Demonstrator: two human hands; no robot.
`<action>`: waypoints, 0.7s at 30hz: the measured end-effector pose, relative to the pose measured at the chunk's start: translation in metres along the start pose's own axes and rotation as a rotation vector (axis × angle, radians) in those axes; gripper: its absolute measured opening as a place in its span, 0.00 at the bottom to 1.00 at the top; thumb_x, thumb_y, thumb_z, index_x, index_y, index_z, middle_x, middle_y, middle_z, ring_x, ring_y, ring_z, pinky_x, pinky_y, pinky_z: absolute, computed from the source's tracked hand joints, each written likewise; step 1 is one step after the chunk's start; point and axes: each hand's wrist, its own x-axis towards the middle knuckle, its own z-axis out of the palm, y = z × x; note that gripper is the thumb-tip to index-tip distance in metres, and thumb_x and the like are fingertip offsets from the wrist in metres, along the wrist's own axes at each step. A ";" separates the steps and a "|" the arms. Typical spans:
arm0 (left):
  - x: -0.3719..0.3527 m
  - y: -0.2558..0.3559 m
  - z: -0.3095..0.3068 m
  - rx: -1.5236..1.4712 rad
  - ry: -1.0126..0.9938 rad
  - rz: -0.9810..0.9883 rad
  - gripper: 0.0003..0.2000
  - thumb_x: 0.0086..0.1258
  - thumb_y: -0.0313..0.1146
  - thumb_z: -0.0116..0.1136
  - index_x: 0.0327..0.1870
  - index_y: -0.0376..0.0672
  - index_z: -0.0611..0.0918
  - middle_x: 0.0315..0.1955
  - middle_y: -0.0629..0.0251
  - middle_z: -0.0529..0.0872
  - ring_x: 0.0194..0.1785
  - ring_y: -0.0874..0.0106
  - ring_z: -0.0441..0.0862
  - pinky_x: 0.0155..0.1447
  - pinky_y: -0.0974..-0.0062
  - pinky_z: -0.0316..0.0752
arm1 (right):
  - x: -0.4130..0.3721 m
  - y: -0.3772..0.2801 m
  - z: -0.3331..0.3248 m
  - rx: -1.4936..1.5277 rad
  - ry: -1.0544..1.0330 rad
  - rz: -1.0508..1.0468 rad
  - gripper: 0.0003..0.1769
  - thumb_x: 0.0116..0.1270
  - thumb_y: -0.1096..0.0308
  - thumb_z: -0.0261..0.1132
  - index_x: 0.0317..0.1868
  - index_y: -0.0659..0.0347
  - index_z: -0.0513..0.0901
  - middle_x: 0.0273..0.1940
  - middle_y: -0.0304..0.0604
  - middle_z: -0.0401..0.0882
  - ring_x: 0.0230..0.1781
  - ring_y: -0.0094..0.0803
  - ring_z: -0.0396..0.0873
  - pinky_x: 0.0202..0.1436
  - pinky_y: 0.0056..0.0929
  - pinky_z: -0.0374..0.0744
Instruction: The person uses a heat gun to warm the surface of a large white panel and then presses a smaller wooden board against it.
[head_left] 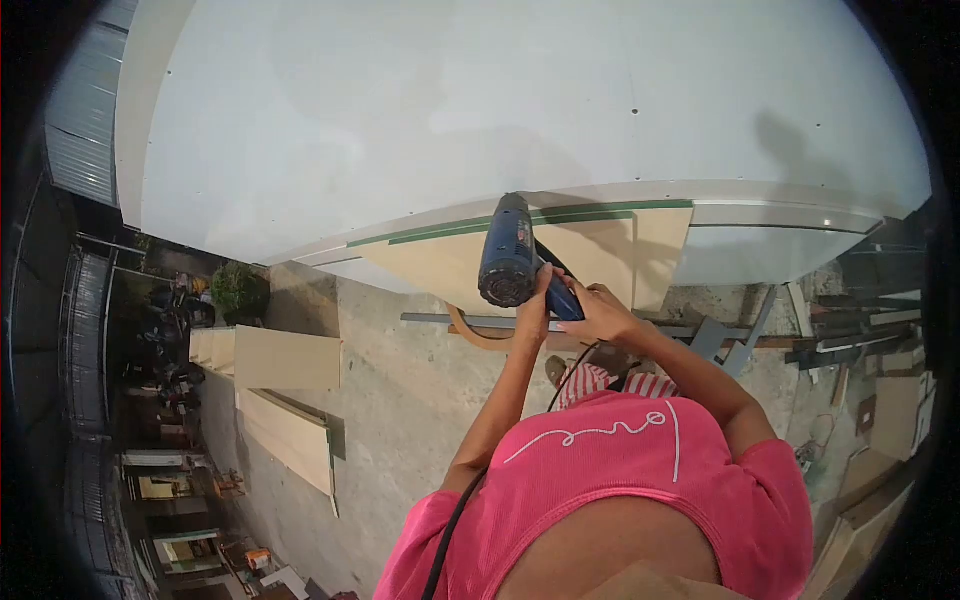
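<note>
A blue and black heat gun (510, 250) points away from me, its dark nozzle near the edge of a large white panel (500, 90). My left hand (538, 296) is closed around the upper handle, just below the body. At the lower handle, my right hand (596, 312) has its fingers closed on the same tool. Beneath the nozzle, cream boards (590, 250) with green edge strips stand against the panel's edge. A black cord (461, 530) runs over my left arm. The inner sides of both hands are partly hidden by the handle.
Grey strips (430, 318) and a curved wooden piece (470, 334) lie on the concrete floor (400, 420) by my feet. Boards (288, 358) lie at left. Stacked strips and offcuts (880, 330) crowd the right side. Motorbikes and a shrub (240, 290) are farther left.
</note>
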 end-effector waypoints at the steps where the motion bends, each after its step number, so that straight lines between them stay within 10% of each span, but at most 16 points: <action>1: 0.001 0.000 0.001 0.003 0.016 0.003 0.11 0.67 0.38 0.58 0.37 0.37 0.79 0.29 0.65 0.81 0.34 0.74 0.80 0.41 0.77 0.75 | 0.002 0.002 -0.001 -0.007 0.006 -0.043 0.48 0.51 0.48 0.66 0.63 0.74 0.58 0.53 0.66 0.72 0.52 0.58 0.72 0.59 0.41 0.68; 12: -0.009 -0.003 0.019 0.063 -0.003 0.015 0.11 0.67 0.39 0.58 0.38 0.38 0.79 0.30 0.67 0.80 0.35 0.75 0.78 0.42 0.77 0.73 | -0.017 0.010 -0.008 -0.035 0.034 -0.037 0.51 0.51 0.46 0.68 0.63 0.76 0.57 0.49 0.67 0.73 0.46 0.57 0.75 0.56 0.41 0.71; 17: -0.003 -0.087 -0.001 0.795 -0.279 0.288 0.19 0.69 0.48 0.52 0.43 0.40 0.80 0.37 0.64 0.80 0.43 0.72 0.75 0.52 0.72 0.68 | -0.066 0.051 -0.005 -0.054 0.170 -0.088 0.54 0.51 0.46 0.68 0.64 0.78 0.52 0.44 0.65 0.76 0.47 0.58 0.75 0.57 0.43 0.69; 19: -0.015 -0.070 0.031 0.934 -0.483 0.014 0.20 0.70 0.45 0.47 0.57 0.43 0.76 0.55 0.56 0.76 0.61 0.62 0.69 0.66 0.64 0.60 | -0.079 0.080 0.004 0.023 0.168 -0.097 0.56 0.50 0.47 0.69 0.65 0.78 0.50 0.42 0.64 0.77 0.48 0.61 0.73 0.59 0.43 0.67; 21: -0.026 -0.062 0.059 0.900 -0.480 -0.050 0.19 0.70 0.43 0.48 0.56 0.44 0.77 0.54 0.60 0.78 0.59 0.64 0.71 0.64 0.67 0.63 | -0.097 0.083 -0.001 -0.037 0.172 0.109 0.57 0.49 0.47 0.70 0.66 0.77 0.49 0.44 0.64 0.77 0.50 0.61 0.72 0.61 0.43 0.66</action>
